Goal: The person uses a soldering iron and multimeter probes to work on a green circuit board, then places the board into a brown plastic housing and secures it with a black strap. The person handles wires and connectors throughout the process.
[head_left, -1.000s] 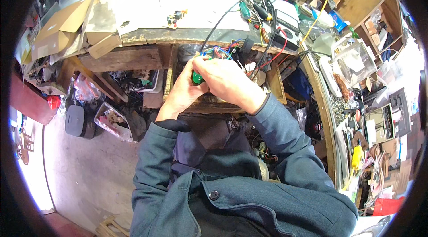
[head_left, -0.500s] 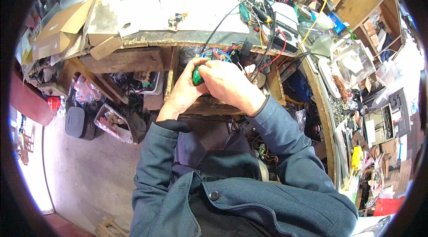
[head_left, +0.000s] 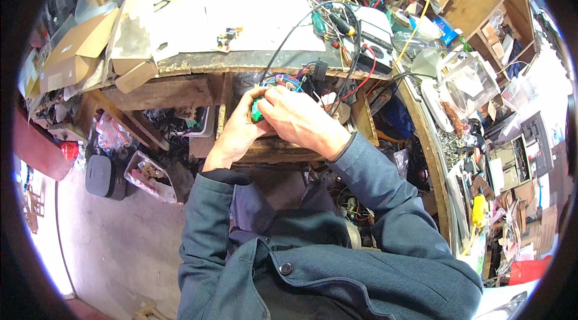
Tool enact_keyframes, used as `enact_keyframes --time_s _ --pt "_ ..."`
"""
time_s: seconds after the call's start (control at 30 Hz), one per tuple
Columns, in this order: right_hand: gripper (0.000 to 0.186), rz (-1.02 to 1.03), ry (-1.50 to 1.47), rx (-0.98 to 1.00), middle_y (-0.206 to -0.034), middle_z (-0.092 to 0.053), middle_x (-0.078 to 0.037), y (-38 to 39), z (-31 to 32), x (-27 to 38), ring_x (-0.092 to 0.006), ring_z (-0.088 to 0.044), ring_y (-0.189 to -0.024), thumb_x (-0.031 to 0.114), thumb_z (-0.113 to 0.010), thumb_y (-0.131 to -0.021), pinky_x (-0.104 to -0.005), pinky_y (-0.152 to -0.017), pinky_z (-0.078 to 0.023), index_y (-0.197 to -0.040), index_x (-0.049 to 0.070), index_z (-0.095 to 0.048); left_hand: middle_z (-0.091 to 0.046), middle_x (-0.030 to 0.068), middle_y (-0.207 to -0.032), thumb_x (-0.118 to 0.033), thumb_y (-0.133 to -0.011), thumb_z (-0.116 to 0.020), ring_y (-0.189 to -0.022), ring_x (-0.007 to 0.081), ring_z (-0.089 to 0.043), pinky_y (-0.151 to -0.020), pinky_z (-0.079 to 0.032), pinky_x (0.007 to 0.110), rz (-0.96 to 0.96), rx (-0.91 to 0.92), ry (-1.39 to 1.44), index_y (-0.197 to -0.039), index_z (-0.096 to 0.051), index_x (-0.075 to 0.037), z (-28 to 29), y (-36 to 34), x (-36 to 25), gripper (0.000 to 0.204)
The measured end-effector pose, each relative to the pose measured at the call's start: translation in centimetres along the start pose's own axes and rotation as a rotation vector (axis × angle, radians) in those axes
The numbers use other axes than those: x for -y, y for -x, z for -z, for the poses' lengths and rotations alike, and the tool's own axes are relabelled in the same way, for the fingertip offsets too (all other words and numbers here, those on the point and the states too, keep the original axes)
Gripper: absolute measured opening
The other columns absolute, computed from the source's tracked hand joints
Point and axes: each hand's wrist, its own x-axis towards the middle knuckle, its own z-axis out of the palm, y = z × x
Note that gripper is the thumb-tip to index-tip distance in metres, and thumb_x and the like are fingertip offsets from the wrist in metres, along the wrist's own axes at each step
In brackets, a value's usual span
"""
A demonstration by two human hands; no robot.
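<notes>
Both hands meet over an open wooden drawer at the bench's front edge. In my left hand (head_left: 236,132) is a small glossy green piece (head_left: 257,111), mostly covered by fingers, so its kind is unclear. My right hand (head_left: 299,119) is closed against it, fingertips pinched together; whatever they grip is hidden. Just beyond the hands lies a bundle of blue, red and other thin wires (head_left: 288,83). A black cable (head_left: 274,59) arcs up from there onto the bench.
On the white-covered bench (head_left: 186,22) lie small electronic parts (head_left: 229,37) and green and yellow-black handled tools (head_left: 341,25). A grey device (head_left: 373,30) stands at right. Cardboard boxes (head_left: 78,49) crowd the left. Below, a box of scraps (head_left: 150,177) sits on the floor.
The whole scene has shifted slightly left in the picture. Both hands stay together around the green piece, with only a small change in the fingers' pose.
</notes>
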Motion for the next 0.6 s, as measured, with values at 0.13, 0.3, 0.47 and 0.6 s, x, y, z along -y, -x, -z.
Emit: enact_keyframes --time_s 0.13,0.3,0.47,0.6 --pt "0.02 -0.001 -0.035 0.002 -0.105 -0.064 -0.014 0.07 -0.37 -0.19 -0.0307 -0.066 -0.103 0.015 -0.067 -0.088 -0.0384 -0.084 -0.058 -0.102 0.002 -0.062 -0.051 0.0079 -0.149 0.012 -0.085 -0.073 -0.135 0.0216 -0.055 -0.106 -0.057 0.037 0.003 0.004 0.013 -0.153 -0.043 -0.007 -0.01 -0.02 -0.01 0.077" --pt "0.02 -0.009 -0.012 0.04 -0.106 -0.064 -0.014 -0.14 -0.17 -0.03 -0.0304 -0.066 -0.103 0.015 -0.068 -0.087 -0.0382 -0.084 -0.058 -0.101 0.003 -0.063 -0.054 0.0085 -0.143 0.015 -0.087 -0.07 -0.13 0.0211 -0.058 -0.107 -0.057 0.038 -0.039 0.005 -0.025 -0.151 -0.044 -0.009 -0.11 -0.02 0.15 0.073" --pt "0.019 -0.015 -0.025 -0.003 -0.104 -0.064 -0.014 -0.2 -0.44 -0.04 -0.0308 -0.066 -0.1 0.015 -0.069 -0.086 -0.0393 -0.084 -0.057 -0.1 0.003 -0.063 -0.055 0.0087 -0.141 0.017 -0.088 -0.068 -0.128 0.0204 -0.059 -0.108 -0.055 0.037 -0.037 -0.005 -0.05 -0.151 -0.044 -0.009 -0.14 0.04 0.1 0.073" --pt "0.018 -0.041 -0.119 -0.05 -0.103 -0.063 -0.015 -0.32 -0.44 -0.31 -0.0327 -0.065 -0.098 0.015 -0.069 -0.086 -0.0418 -0.084 -0.055 -0.098 0.003 -0.061 -0.055 0.0083 -0.143 0.018 -0.086 -0.07 -0.13 0.0201 -0.057 -0.109 -0.054 0.036 -0.011 -0.02 -0.002 -0.152 -0.044 -0.008 -0.12 0.01 0.02 0.075"
